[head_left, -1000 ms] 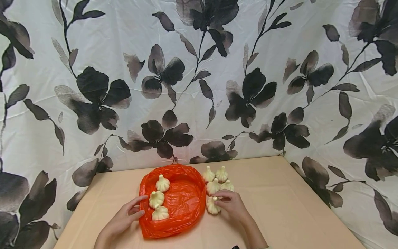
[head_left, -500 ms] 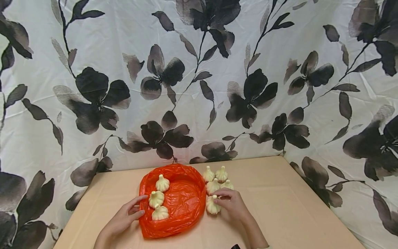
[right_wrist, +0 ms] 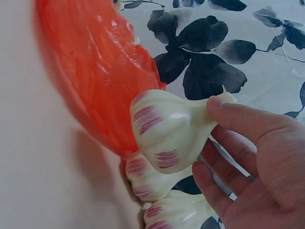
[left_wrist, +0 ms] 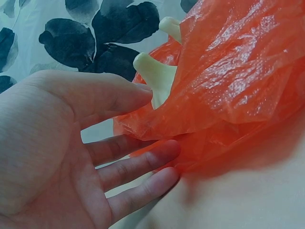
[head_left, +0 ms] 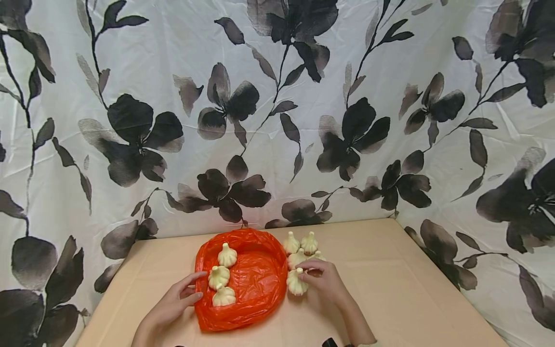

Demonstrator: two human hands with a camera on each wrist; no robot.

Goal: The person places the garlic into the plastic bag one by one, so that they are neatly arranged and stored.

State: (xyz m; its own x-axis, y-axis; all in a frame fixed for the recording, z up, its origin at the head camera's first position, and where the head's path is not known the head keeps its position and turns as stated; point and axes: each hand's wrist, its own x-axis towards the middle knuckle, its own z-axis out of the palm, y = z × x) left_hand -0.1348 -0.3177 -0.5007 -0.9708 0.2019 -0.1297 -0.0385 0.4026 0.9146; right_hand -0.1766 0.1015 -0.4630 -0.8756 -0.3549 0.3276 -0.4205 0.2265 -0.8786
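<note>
A red plastic bag [head_left: 260, 308] lies spread open on the table with three garlic bulbs [head_left: 218, 277] in a column along its left side. My left hand [head_left: 173, 301] pinches the bag's left rim between thumb and index finger, the other fingers loosely extended beside it. Just right of the bag, my right hand [head_left: 325, 282] pinches a garlic bulb [right_wrist: 167, 129] by its stem. Purple streaks mark this bulb in the right wrist view. Several more bulbs [head_left: 291, 243] stand grouped behind the right hand, one partly hidden by its fingers.
The light tan table [head_left: 412, 289] extends to both sides of the bag. A white cloth [head_left: 277, 144] with dark floral print hangs behind it. Small black objects [head_left: 329, 342] show at the bottom edge of the head view.
The right hand and its garlic bulb have shifted slightly upward in the head view, and the hand covers more of the bulb behind. The left hand and bag stay in place.
</note>
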